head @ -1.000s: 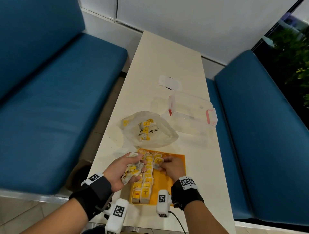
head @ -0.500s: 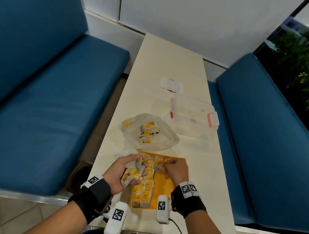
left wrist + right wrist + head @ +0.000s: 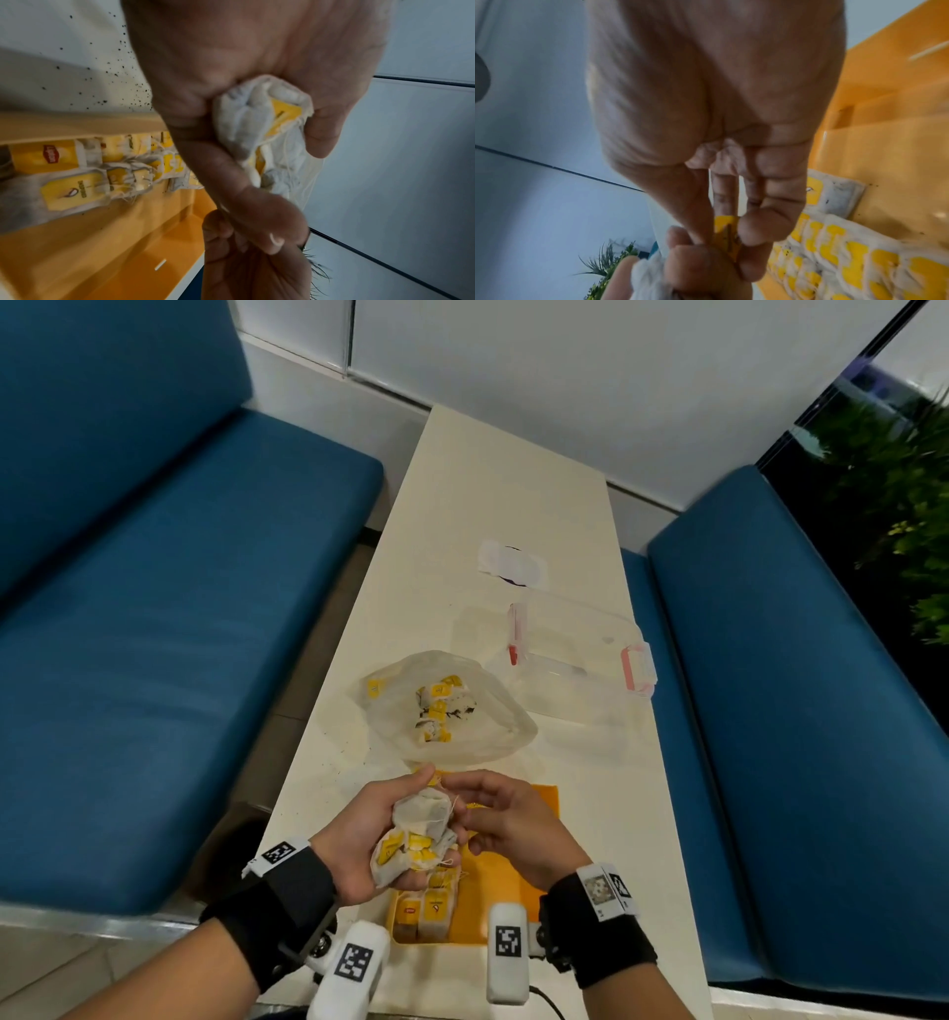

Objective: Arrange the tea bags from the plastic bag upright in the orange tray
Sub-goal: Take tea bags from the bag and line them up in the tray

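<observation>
My left hand (image 3: 391, 820) grips a bunch of white tea bags (image 3: 417, 837) with yellow tags, raised above the near end of the orange tray (image 3: 516, 883). My right hand (image 3: 453, 794) meets it from the right and pinches one yellow tag (image 3: 727, 230) at the top of the bunch between thumb and fingers. A row of tea bags (image 3: 427, 911) stands upright along the tray's left side, also seen as tea bags (image 3: 102, 168) in the left wrist view. The plastic bag (image 3: 477, 737) lies just beyond the tray with a few tea bags inside.
A clear lidded box (image 3: 577, 654) with pink clasps sits right of the plastic bag, and a crumpled white wrapper (image 3: 511, 563) lies farther back. Blue benches (image 3: 154, 660) flank the narrow white table (image 3: 503, 480). Dark tea specks dot the table left of the tray.
Both hands have lifted off the tray. My right hand left the row of standing tea bags and came over to pinch a tag on the bunch in my left hand.
</observation>
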